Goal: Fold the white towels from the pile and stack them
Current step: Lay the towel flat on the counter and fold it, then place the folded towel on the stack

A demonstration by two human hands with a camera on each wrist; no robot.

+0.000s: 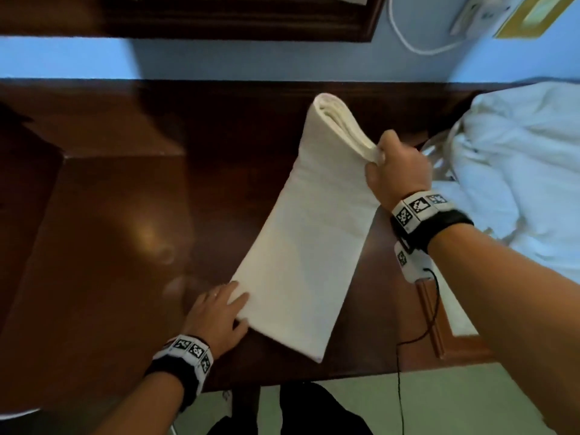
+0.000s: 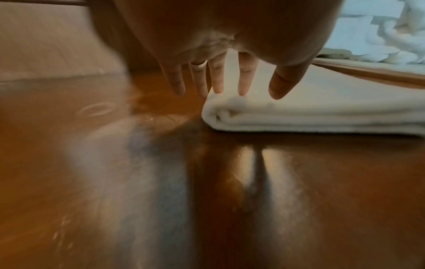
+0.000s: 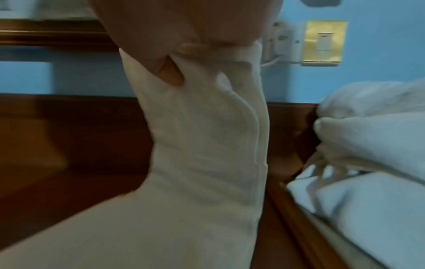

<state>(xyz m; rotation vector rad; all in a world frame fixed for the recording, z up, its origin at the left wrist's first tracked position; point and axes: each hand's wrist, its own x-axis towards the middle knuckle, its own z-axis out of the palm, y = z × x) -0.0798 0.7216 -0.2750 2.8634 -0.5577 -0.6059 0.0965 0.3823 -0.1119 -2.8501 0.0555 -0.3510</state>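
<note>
A white towel [image 1: 301, 246], folded into a long strip, lies slanted across the dark wooden table [image 1: 110, 215]. My right hand [image 1: 381, 158] grips its far end and holds that end lifted off the table; in the right wrist view the towel [image 3: 202, 145] hangs down from the curled fingers. My left hand [image 1: 233, 301] rests flat with straight fingers on the near left corner of the strip. The left wrist view shows those fingers [image 2: 217, 80] spread over the folded edge of the towel [image 2: 299, 116]. A pile of crumpled white towels [image 1: 518, 171] lies at the right.
A dark wooden box or raised block [image 1: 18, 171] stands at the table's left. The wall behind is blue, with a socket, a white cable [image 1: 417, 42] and a brass switch plate [image 3: 325, 42]. A thin black cord [image 1: 400, 372] hangs from my right wrist over the table's front edge.
</note>
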